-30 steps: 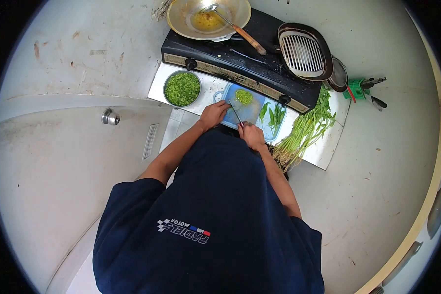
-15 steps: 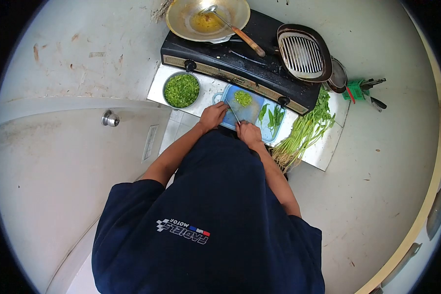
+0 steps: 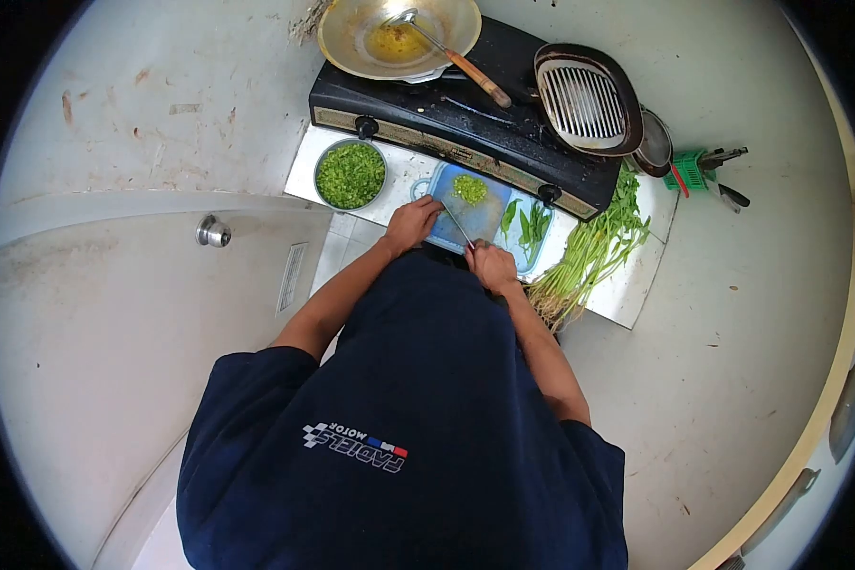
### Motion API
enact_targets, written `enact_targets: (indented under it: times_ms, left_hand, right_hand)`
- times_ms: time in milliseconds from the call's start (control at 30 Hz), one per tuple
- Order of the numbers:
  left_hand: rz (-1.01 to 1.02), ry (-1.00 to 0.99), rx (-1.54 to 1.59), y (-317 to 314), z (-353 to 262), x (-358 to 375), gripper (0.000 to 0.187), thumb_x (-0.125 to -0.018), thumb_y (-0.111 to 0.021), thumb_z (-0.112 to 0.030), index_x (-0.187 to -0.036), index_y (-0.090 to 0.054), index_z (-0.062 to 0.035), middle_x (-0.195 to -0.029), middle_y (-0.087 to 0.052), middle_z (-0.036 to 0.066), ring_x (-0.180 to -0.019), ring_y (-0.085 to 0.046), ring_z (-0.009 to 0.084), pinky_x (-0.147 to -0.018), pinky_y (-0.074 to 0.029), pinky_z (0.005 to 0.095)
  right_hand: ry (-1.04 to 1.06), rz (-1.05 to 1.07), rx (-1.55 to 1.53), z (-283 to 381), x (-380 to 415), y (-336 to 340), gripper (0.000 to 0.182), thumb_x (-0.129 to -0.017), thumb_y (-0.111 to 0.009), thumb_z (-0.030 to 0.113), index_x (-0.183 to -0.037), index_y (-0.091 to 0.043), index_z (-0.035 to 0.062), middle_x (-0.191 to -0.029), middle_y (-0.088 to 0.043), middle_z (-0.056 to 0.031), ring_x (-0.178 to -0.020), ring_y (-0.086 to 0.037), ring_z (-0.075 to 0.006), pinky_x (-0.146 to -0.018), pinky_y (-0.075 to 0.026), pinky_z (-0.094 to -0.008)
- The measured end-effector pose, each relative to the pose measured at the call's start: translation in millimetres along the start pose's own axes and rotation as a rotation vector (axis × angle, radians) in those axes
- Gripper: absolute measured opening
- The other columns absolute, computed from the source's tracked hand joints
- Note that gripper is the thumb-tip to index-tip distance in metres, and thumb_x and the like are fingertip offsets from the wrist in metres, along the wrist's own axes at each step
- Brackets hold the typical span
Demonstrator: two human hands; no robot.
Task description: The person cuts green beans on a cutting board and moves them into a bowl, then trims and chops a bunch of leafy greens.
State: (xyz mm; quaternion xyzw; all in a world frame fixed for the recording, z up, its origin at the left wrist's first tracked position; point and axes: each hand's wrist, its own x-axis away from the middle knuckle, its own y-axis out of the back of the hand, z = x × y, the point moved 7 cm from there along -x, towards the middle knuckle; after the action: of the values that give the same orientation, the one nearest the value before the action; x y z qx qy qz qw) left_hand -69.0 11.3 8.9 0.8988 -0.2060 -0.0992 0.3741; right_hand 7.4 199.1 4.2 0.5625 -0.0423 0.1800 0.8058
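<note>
My right hand [image 3: 491,267] is wrapped round the handle of a knife [image 3: 458,225]. Its blade points away and to the left, its tip close to my left fingertips. My left hand [image 3: 415,223] rests at the left side of a blue cutting board [image 3: 485,222], fingers bent and pressed together; whatever they hold is hidden. Beyond the blade lies a small heap of chopped green pieces [image 3: 469,189]. Long whole green chillies or pods [image 3: 534,226] lie on the board's right part.
Left of the board stands a round bowl [image 3: 387,177] full of chopped greens. A black stove [image 3: 427,119] behind carries a wok [image 3: 337,59] with a ladle [image 3: 483,79] and a grill pan [image 3: 627,95]. Rooted leafy greens [image 3: 589,252] lie right, near a green basket [image 3: 691,171] of utensils.
My right hand and the knife have shifted slightly to the right and nearer to me. My left hand stays in nearly the same place.
</note>
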Motion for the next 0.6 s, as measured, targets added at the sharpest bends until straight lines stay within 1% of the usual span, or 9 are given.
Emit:
enact_targets:
  times_ms: [33,133,233,433,600]
  left_hand:
    - [-0.004,-0.003,-0.003,-0.7,0.5,-0.1,0.02,-0.097,-0.062,-0.012,-0.115,-0.07,-0.0082,-0.1,-0.063,0.013,-0.087,-0.067,0.0393,-0.076,-0.056,0.0474]
    - [-0.019,-0.01,0.002,-0.1,0.0,0.7,0.019,-0.097,-0.062,-0.012,-0.114,-0.07,-0.0082,-0.1,-0.064,0.013,-0.087,-0.068,0.0389,-0.076,-0.056,0.0473]
    - [-0.022,-0.017,0.011,-0.6,0.0,0.5,0.018,-0.097,-0.062,-0.012,-0.113,-0.07,-0.0082,-0.099,-0.064,0.013,-0.087,-0.068,0.0387,-0.076,-0.056,0.0471]
    - [-0.022,-0.014,-0.004,0.4,1.5,1.6,0.018,-0.097,-0.062,-0.012,-0.112,-0.071,-0.008,-0.098,-0.064,0.013,-0.087,-0.067,0.0385,-0.076,-0.056,0.0468]
    - [-0.044,-0.031,0.01,-1.8,-0.3,1.9,0.018,-0.097,-0.062,-0.011,-0.112,-0.07,-0.0073,-0.097,-0.064,0.013,-0.087,-0.067,0.0384,-0.076,-0.056,0.0466]
  right_hand:
    - [0.007,-0.006,0.0,-1.2,1.6,1.0,0.041,-0.103,-0.055,0.038,-0.096,-0.067,-0.0006,-0.075,-0.07,-0.0261,-0.069,-0.072,-0.044,-0.066,-0.058,-0.0524]
    - [-0.053,0.12,0.013,-4.9,7.7,3.7,0.044,-0.105,-0.051,0.04,-0.1,-0.067,-0.0012,-0.084,-0.073,-0.026,-0.079,-0.073,-0.0443,-0.074,-0.058,-0.0536]
    - [-0.016,0.024,0.015,-6.6,8.6,1.0,0.04,-0.103,-0.056,0.038,-0.096,-0.067,-0.0002,-0.075,-0.07,-0.0252,-0.07,-0.071,-0.0436,-0.065,-0.057,-0.0531]
    - [0.01,-0.053,-0.03,-0.3,6.5,-0.5,0.041,-0.103,-0.056,0.037,-0.094,-0.069,-0.0004,-0.076,-0.071,-0.0255,-0.07,-0.071,-0.0437,-0.066,-0.057,-0.0524]
    - [-0.035,-0.004,-0.005,5.3,-7.6,0.9,0.043,-0.103,-0.056,0.038,-0.091,-0.071,-0.0003,-0.078,-0.072,-0.025,-0.071,-0.072,-0.0444,-0.069,-0.058,-0.0517]
